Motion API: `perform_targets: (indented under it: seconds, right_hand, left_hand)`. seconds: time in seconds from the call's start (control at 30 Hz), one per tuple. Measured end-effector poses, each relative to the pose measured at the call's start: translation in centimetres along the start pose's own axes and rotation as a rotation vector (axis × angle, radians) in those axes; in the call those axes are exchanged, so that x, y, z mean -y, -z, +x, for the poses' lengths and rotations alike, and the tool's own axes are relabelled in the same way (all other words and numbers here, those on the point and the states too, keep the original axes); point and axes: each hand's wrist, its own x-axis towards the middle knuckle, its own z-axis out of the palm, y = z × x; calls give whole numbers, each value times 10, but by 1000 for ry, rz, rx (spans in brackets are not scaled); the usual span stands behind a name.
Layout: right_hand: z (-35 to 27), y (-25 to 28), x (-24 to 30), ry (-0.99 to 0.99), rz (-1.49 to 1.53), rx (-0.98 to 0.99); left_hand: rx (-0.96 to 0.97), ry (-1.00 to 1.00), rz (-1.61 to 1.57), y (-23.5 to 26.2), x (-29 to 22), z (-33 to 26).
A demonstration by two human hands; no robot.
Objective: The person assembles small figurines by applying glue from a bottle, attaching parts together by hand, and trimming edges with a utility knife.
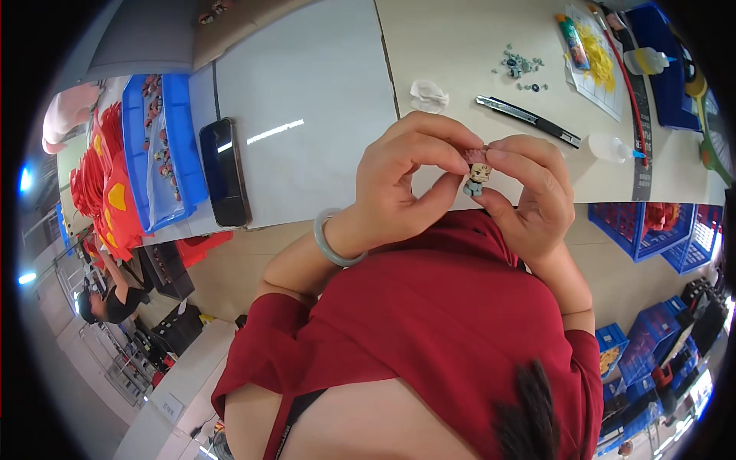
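Note:
A small toy figurine [477, 175] with pink hair and a grey-blue body is held up over the table's near edge. My left hand [410, 172] pinches its left side between thumb and fingers. From the other side my right hand [534, 188] grips it, fingers at the head and thumb by the base. Beyond my hands lies a black utility knife [527, 120], and a crumpled white tissue [428, 96] rests to its left. Small grey-green parts [522, 64] are scattered farther back.
At left, a phone [225, 172] lies beside a blue tray [158, 153] of small figures. A white bottle [611, 148], a squeeze bottle [648, 60], a red rod [627, 84] and yellow strips [596, 59] lie at right. Blue crates [636, 230] stand below. Another person [115, 303] works at far left.

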Motion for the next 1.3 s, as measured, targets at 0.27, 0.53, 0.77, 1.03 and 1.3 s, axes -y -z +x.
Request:
perform_targets:
  seconds: [0.27, 0.53, 0.77, 1.03, 1.3]
  right_hand:
    - [-3, 4, 5, -77, -100, 14]
    - [2, 9, 2, -188, -33, 201]
    - [2, 12, -8, -148, -96, 282]
    - [-15, 3, -23, 53, -115, 257]
    - [-24, -11, -25, -23, -84, 102]
  left_hand:
    - [-55, 357, -396, -4, 1, -1]
    - [6, 368, -391, -2, 9, -6]
    - [242, 953, -447, 0, -6, 1]
    - [256, 562, -198, -16, 10, -17]
    - [254, 632, -173, -13, 10, -19]
